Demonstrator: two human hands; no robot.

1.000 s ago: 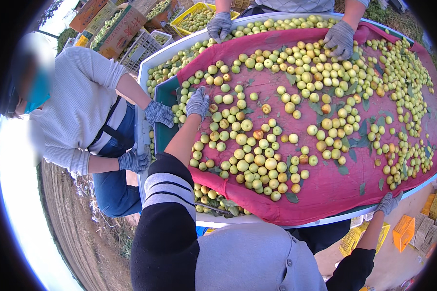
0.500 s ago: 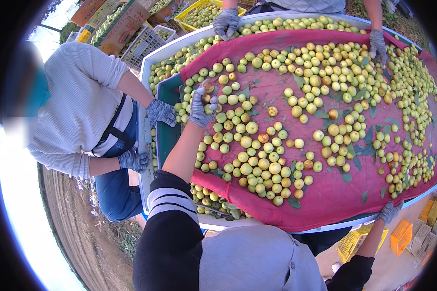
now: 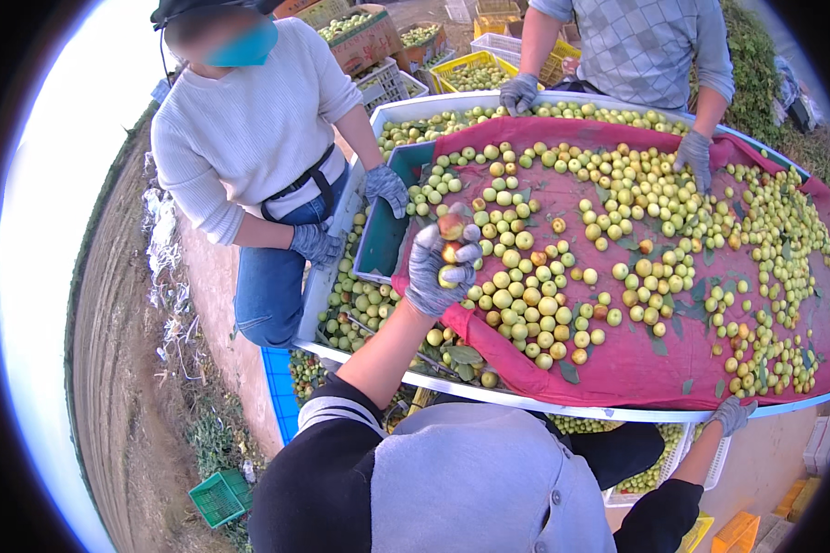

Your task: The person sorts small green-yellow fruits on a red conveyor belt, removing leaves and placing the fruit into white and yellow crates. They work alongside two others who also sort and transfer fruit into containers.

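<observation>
My left hand [image 3: 440,267], in a grey striped glove, is raised over the near left end of the sorting table. Its fingers are curled around a few jujubes [image 3: 450,251], some reddish-brown and one greener. Below it are the red cloth [image 3: 489,339], spread with green jujubes [image 3: 528,300] and loose leaves, and a green trough [image 3: 378,247] at the cloth's left end. My right hand [image 3: 733,415], also gloved, rests on the table's near right edge with its fingers laid over the rim, holding nothing.
A person in a white sweater [image 3: 249,120] stands at the left, gloved hands at the table's rim. Across the table, another person [image 3: 650,55] has one hand on the rim and one among the fruit. Crates, including a yellow crate [image 3: 447,78], stand behind; a green basket [image 3: 219,498] lies lower left.
My left hand has come back from over the fruit toward the trough's near end, still holding jujubes. My right hand stays on the edge. The view has shifted, showing more of both co-workers.
</observation>
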